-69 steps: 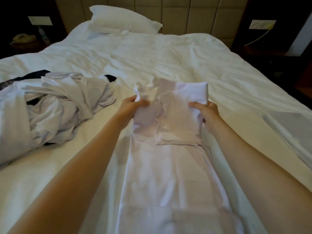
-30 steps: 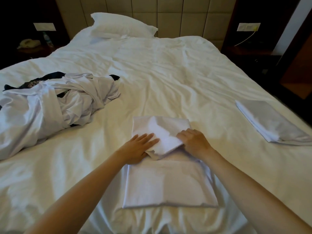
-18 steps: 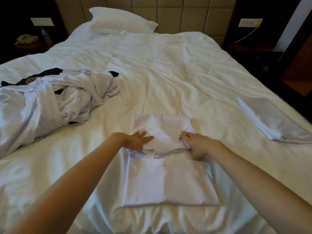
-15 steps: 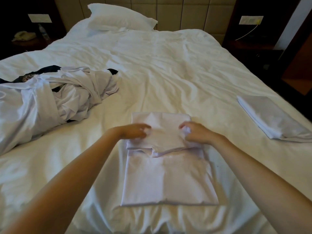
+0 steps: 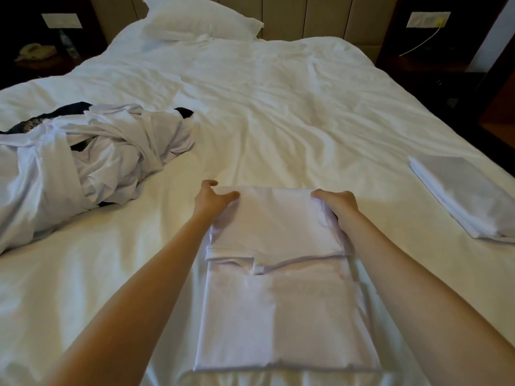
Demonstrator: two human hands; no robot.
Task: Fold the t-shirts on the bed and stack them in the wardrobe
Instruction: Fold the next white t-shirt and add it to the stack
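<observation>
On the bed [image 5: 278, 121] — white t-shirt [image 5: 278, 316], half-folded

1. The right hand [image 5: 339, 205] has its fingertips hidden under the far right corner of the white t-shirt [image 5: 278, 316].
2. The pile of unfolded clothes [image 5: 97, 162] runs off the left edge. A dark garment [image 5: 71, 110] in it is mostly buried under white cloth.
3. The folded garment [image 5: 457, 196] at the right is cut by the right edge.
4. The pillow [image 5: 200, 23] is cropped by the top edge.
5. A pale object [image 5: 33, 50] in the dark far left corner is too dim to identify.
</observation>
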